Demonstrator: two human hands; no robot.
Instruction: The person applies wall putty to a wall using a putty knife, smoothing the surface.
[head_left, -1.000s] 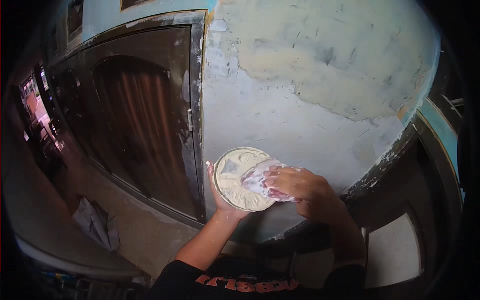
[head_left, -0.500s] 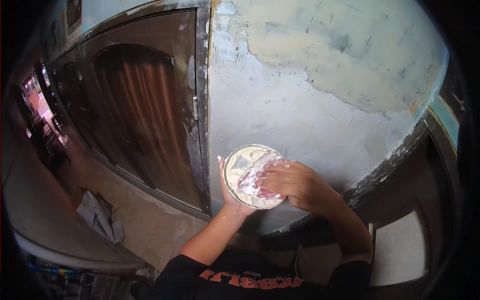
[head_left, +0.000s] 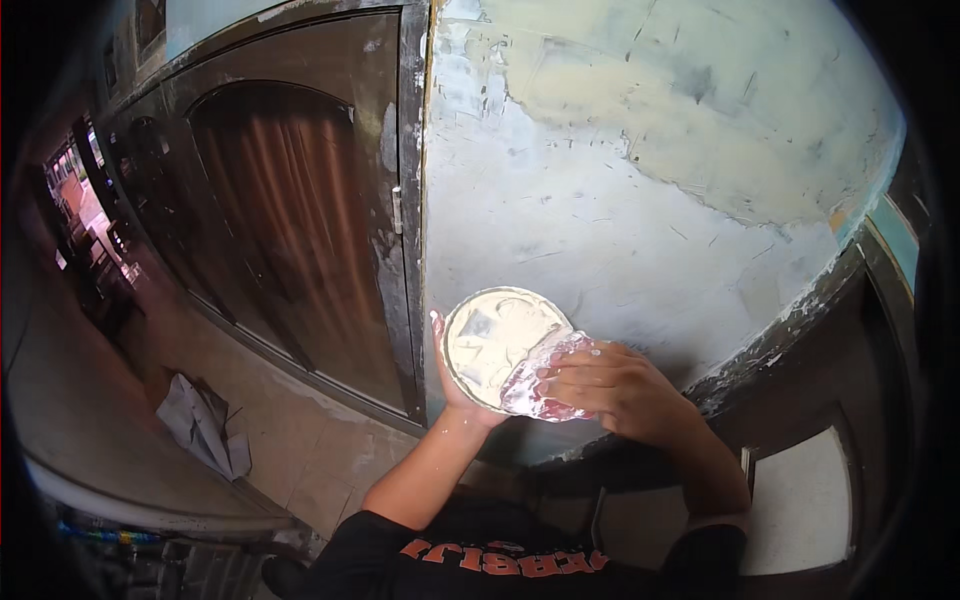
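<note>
My left hand (head_left: 455, 388) supports a round tub (head_left: 447, 355) from its left side and below, with the thumb up along the rim. Pale cream paste (head_left: 490, 335), like wall putty, fills its top, ridged and marked by a greyish patch. In my right hand (head_left: 630, 388) is a flat reddish spreader (head_left: 528, 378) thickly smeared with white paste. The spreader rests over the tub's right rim, my fingers lying bent across it. White specks dot my left thumb and wrist. The underside of the tub and the fingers beneath it are hidden.
Ahead stands a wall (head_left: 580, 220) with smooth grey-white filler below and rough, peeling greenish paint above. To its left is a dark wooden door (head_left: 375, 330) with a brown curtain (head_left: 290, 200). Crumpled pale sheets (head_left: 205, 430) lie on the tiled floor (head_left: 310, 470). Dark panelled woodwork (head_left: 860, 340) borders the right.
My right hand has drawn the spreader right and slightly down, from over the paste to the tub's right rim. More of the paste shows now. My left hand and the tub have barely shifted.
</note>
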